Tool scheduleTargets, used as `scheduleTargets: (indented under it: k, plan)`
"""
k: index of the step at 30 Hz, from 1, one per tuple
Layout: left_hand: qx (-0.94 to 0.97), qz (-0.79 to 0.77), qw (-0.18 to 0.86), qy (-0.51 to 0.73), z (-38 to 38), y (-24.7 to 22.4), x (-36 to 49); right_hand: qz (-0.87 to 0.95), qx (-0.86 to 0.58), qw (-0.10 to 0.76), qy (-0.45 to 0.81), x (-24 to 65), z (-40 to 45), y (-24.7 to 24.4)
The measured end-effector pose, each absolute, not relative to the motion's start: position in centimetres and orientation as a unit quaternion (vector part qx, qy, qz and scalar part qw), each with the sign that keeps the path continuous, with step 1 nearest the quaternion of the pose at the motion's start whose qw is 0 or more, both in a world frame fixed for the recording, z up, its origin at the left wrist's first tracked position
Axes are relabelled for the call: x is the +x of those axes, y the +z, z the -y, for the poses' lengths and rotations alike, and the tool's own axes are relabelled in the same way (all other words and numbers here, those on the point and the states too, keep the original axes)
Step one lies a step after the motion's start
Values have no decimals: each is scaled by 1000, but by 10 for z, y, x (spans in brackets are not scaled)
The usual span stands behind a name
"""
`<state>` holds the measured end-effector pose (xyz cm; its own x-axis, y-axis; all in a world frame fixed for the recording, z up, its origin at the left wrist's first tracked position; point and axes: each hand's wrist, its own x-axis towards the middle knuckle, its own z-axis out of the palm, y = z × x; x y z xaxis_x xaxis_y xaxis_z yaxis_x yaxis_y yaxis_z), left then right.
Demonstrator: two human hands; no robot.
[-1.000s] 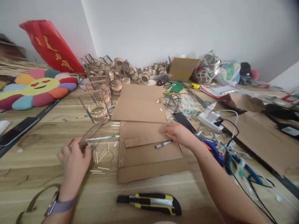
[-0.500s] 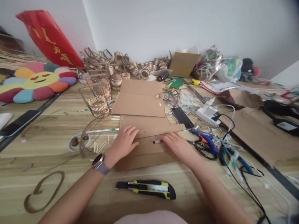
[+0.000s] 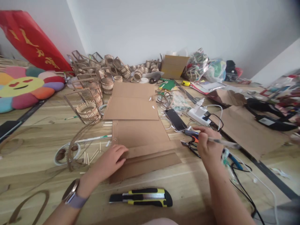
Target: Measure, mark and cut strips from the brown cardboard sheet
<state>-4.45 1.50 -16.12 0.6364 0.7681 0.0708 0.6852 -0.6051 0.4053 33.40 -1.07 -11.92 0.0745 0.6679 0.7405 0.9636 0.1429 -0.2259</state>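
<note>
My left hand (image 3: 112, 162), with a watch on its wrist, rests with fingers apart on the left part of a narrow cardboard strip (image 3: 150, 149). Under the strip lies another cardboard piece (image 3: 150, 166). My right hand (image 3: 209, 143) is raised at the right, over the blue glue gun and the scissors (image 3: 192, 149), its fingers closed round a pen (image 3: 222, 142), blurred by motion. Larger cardboard sheets (image 3: 132, 106) lie beyond the strip. A yellow and black utility knife (image 3: 140, 197) lies nearest to me.
Small woven baskets (image 3: 87, 112) stand at the back left. A black phone (image 3: 175, 119), a white power strip (image 3: 199, 115) and cables are at the right. A bowl (image 3: 67, 153) and thin sticks (image 3: 87, 157) lie left.
My right hand has lifted off the cardboard and moved right with the pen. My left hand stays at the strip, which now sits lower in view. The camera view has shifted right.
</note>
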Motion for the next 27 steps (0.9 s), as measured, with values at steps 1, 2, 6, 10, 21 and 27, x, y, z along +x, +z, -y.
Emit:
scheduleTargets:
  k: [1,2,6,10,21,27]
  plan:
    - [889,-403,179,122,-11,-164,-47,667,-633,342,-194,333,7,-120]
    - [889,-401,178,127,-7,-166,-49,689,-638,291,-183,329,3,-123]
    - [890,-401,170,133,0,-173,-48,754,-644,91,-88,300,-19,-139]
    - [886,-405,173,145,2,-174,-46,699,-707,79,-71,305,-58,-151]
    - [875,-415,178,175,5,-180,-44,523,-818,189,146,385,-143,-147]
    - [872,-414,175,194,5,-182,-43,419,-757,450,221,402,-131,-149]
